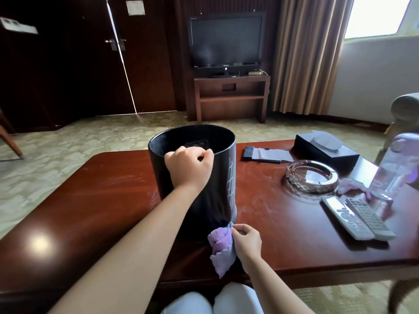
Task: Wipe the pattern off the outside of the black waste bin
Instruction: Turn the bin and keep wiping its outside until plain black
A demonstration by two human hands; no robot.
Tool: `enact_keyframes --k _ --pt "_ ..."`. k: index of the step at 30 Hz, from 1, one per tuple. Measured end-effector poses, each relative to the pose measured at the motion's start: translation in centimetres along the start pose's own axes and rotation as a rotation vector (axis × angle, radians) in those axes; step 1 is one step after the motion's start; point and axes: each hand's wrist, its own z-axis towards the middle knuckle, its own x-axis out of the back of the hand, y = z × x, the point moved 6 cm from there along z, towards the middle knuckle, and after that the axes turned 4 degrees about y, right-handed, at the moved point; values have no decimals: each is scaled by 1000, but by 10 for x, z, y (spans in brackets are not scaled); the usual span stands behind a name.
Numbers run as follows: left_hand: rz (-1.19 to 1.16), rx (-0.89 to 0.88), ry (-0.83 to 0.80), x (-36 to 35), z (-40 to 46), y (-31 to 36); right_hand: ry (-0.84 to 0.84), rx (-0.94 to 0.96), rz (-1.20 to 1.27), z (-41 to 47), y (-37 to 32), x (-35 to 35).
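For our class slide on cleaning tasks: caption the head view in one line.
Left hand grips the black waste bin rim while right hand holds a purple cloth at its base.

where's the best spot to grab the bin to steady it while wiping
Grip the bin by its top rim, from above: it stands upright and open-topped on the table, so fingers can hook over the edge, as the left hand does. That leaves the wall free for the cloth.

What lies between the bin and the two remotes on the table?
Head view: only bare tabletop between the black waste bin and the remotes; the ashtray sits farther back.
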Motion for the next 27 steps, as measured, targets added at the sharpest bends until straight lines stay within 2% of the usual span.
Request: enact_keyframes --k 5,9,16,23,27 --pt "-137 90 -107 5 8 -20 -8 23 -15 0 0 -1" --pt "-208 45 -111 4 9 -22 -23 30 -8 0 0 -2" --pt "-154 -61 -68 0 8 -21 -42 49 -13 -2 4 -3" --pt "-185 -57 -92 -1 8 -22 -45 55 -11 -1 6 -3" --pt "7 -169 -105 -3 8 -15 -47 78 -20 0 6 -3"
